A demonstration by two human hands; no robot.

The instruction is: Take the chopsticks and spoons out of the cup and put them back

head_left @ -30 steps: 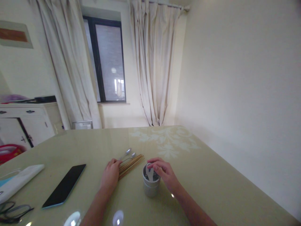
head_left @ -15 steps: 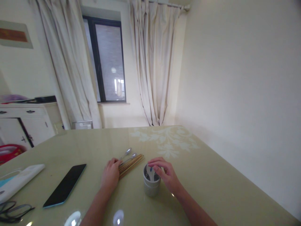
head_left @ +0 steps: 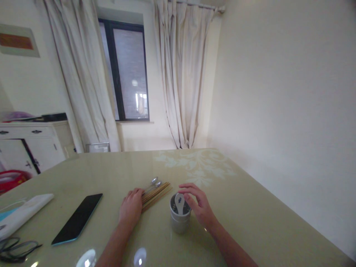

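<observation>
A grey cylindrical holder stands upright on the table in front of me. Inside it leans a white soup spoon with a small dark blue pattern, bowl end up. My right hand curves over the holder's right rim, fingers apart, its fingertips close beside the spoon; whether they touch it I cannot tell. To the left, my left hand is closed over the near ends of a bundle of wooden chopsticks lying on the table. Two metal spoons lie along the bundle's far side, their handle ends hidden by that hand.
Left of my arm lies a black phone. Further left are a white power strip and a dark coiled cable. The glossy table meets the wall along its right edge. Curtains and a window are behind it.
My right fingers have lifted slightly off the white spoon and shifted right, uncovering its bowl. On the left, the metal spoons have drawn closer together and nearer the chopsticks.
</observation>
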